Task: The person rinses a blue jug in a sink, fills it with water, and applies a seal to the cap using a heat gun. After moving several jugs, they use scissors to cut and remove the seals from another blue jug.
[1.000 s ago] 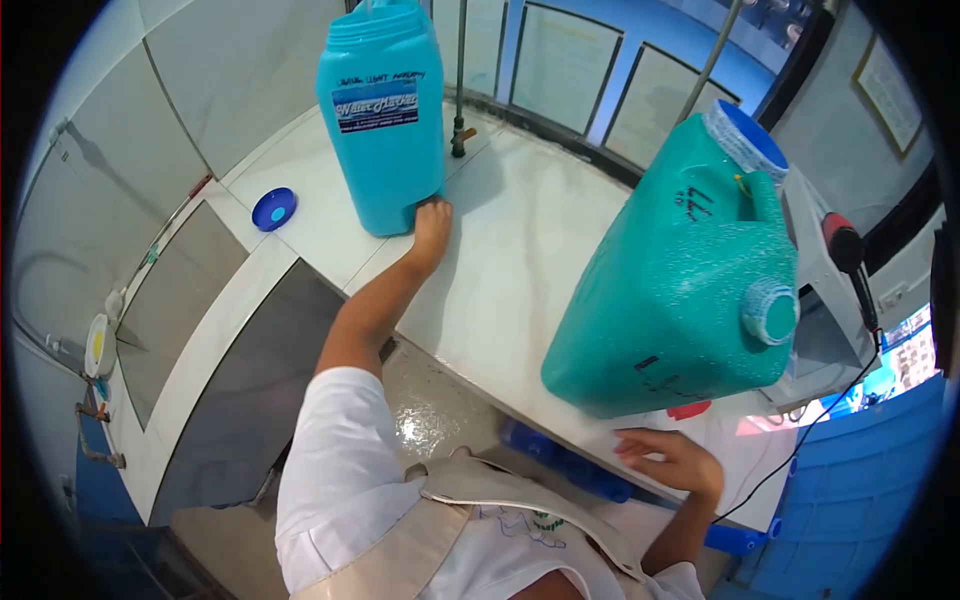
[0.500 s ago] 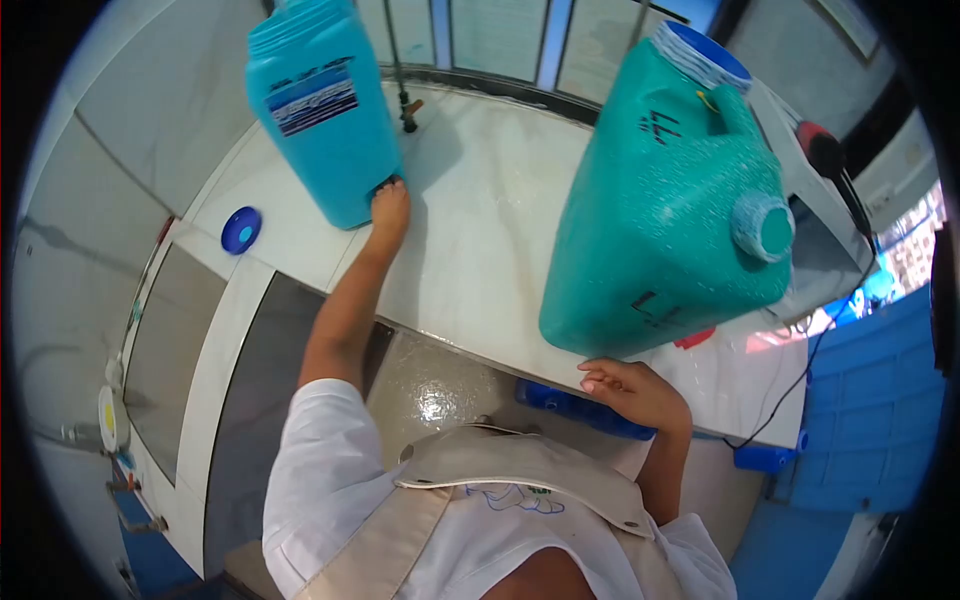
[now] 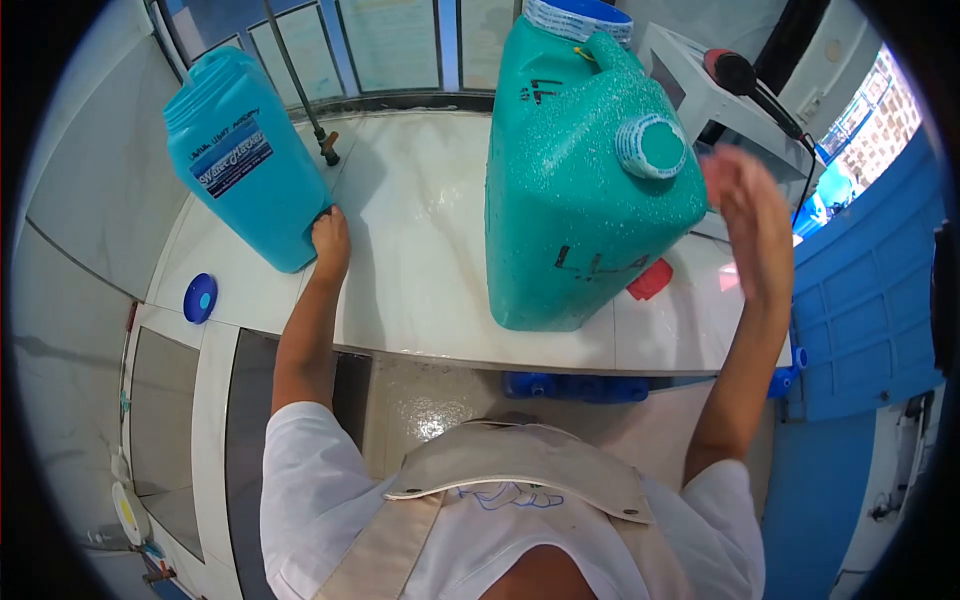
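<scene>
At the left of the white counter stands a light blue water container (image 3: 250,175) with a dark label, leaning left in this wide view. My left hand (image 3: 331,243) is closed at its lower right edge, and whatever the fingers grip there is hidden. A large green water jug (image 3: 590,200) beaded with droplets stands right of the middle. It has a blue cap (image 3: 585,10) on top and a wrapped side spout (image 3: 650,148). My right hand (image 3: 748,215), blurred by motion, is raised just right of the jug with fingers apart, seemingly holding nothing.
A round blue lid (image 3: 200,298) lies at the counter's left. A thin pipe with a tap (image 3: 326,148) stands behind the blue container. A red cloth-like piece (image 3: 650,279) lies beside the jug. A hair-dryer-like tool (image 3: 740,75) sits at the back right. Blue containers (image 3: 575,387) show below the counter (image 3: 430,330).
My right hand has risen from the counter's front edge to beside the green jug's right side. My left hand stays at the blue container's base. The view has shifted.
</scene>
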`<state>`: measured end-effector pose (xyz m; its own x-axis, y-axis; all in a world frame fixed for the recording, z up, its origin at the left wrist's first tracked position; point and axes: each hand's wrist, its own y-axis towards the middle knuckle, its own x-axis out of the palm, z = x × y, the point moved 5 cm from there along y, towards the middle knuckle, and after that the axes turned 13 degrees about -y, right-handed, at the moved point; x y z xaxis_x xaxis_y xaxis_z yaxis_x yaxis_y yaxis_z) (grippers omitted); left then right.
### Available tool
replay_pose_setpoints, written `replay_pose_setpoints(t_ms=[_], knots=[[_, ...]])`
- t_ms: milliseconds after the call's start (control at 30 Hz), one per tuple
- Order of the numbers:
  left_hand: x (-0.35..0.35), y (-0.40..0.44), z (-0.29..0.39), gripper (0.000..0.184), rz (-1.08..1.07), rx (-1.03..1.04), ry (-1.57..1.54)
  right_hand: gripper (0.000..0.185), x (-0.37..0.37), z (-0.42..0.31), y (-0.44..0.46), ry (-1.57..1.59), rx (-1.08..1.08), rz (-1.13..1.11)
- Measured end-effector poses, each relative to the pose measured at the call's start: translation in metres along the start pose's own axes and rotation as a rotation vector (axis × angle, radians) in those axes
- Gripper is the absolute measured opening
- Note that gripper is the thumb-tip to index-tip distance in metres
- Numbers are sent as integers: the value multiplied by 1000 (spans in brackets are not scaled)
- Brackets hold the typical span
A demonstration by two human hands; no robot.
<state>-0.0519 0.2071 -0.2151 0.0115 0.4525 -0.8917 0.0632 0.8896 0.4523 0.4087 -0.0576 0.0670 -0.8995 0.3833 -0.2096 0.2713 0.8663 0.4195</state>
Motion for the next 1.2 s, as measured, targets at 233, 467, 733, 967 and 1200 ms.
replay_pose_setpoints(t_ms=[233, 467, 733, 967, 1200], knots=[[4, 2, -2, 4, -42, 166, 27, 34, 94, -52, 108, -340, 444, -611], [-9, -10, 3, 7, -34, 86, -16, 20, 115, -40, 148, -1032, 240, -458], [-88, -166, 139, 26, -103, -208, -991, 33, 112, -44, 118, -1235, 84, -574], [-68, -256, 216, 93, -927, -557, -1385, 23, 113, -51, 118, -1200, -107, -833], [-63, -303, 255, 104, -910, -1034, -1972, 31, 139, -94, 38, -1238, -248, -893]])
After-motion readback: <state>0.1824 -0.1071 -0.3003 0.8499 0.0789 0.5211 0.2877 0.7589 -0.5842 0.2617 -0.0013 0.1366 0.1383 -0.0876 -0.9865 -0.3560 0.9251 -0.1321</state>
